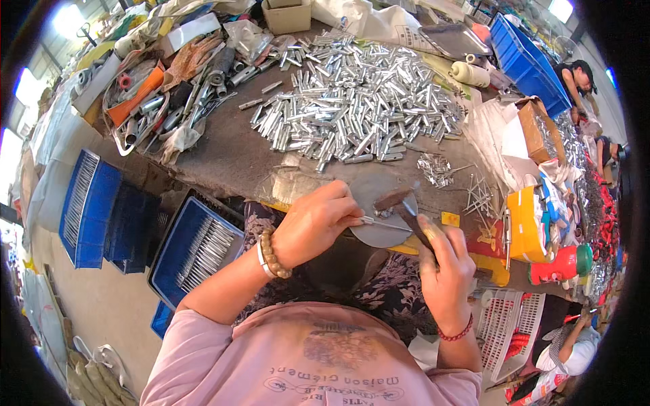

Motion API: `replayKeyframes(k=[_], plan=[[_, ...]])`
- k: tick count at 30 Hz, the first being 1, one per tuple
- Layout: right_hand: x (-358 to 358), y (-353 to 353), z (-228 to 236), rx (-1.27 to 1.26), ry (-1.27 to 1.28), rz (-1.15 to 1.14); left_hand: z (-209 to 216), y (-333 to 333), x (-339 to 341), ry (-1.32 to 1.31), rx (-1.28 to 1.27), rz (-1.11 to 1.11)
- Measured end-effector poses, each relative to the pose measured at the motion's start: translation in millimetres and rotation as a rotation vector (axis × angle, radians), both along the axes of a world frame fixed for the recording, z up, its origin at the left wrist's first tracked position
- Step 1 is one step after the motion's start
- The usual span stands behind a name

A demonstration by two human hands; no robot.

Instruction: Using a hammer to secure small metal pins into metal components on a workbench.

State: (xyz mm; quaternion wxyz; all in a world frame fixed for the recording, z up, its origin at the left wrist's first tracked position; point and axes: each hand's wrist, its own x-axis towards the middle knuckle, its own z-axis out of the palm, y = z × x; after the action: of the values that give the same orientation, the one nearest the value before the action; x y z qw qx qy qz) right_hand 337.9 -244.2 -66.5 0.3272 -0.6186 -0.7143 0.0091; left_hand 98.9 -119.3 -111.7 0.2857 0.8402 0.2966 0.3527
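"As you look down at the work, what has the left hand got?"

"The left hand (318, 220) pinches one end of a thin metal rod (387, 224) between thumb and fingers. The rod's other end points right, over a round grey plate (369, 237) at the near edge of the bench (223, 155)."

"And the right hand (448, 267)?"

"It is wrapped round the handle of a hammer (414, 222). The hammer's head is over the plate, just beyond the rod; I can't tell whether it touches anything."

"What lies around that?"

"Just beyond and to the right is a small heap of short metal pins (437, 169), with longer nails (481, 196) scattered beside it. Further back spreads a big pile of shiny metal tubes (359, 101)."

"Off to the sides?"

"On the left, below the bench top, a blue bin (162, 279) holds a row of metal rods. On the right are a yellow box (525, 223) and, near it, a red jar with a green lid (560, 264). Tools, an orange one (135, 95) among them, are heaped at the back left."
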Motion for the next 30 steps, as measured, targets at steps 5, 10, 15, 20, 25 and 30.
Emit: replayKeyframes(k=[5,10,15,20,25,30], plan=[[-4,-23,-16,0.042,-0.219,0.042,-3,0,0,-0.029,-0.002,-0.013],[-7,-12,-14,0.021,-0.143,0.041,-3,2,1,-0.005,-0.022,-0.022],[5,9,-7,-0.125,0.041,0.02,-2,1,-1,0.03,-0.039,-0.018],[-5,16,0,-0.063,-0.269,0.016,-4,0,-4,0.021,-0.02,-0.017],[-25,-4,-15,-0.135,-0.126,-0.005,-14,-2,-6,-0.048,0.004,-0.009],[-34,-11,-17,-0.499,0.428,0.051,-18,-27,1,-0.178,0.068,0.146]])
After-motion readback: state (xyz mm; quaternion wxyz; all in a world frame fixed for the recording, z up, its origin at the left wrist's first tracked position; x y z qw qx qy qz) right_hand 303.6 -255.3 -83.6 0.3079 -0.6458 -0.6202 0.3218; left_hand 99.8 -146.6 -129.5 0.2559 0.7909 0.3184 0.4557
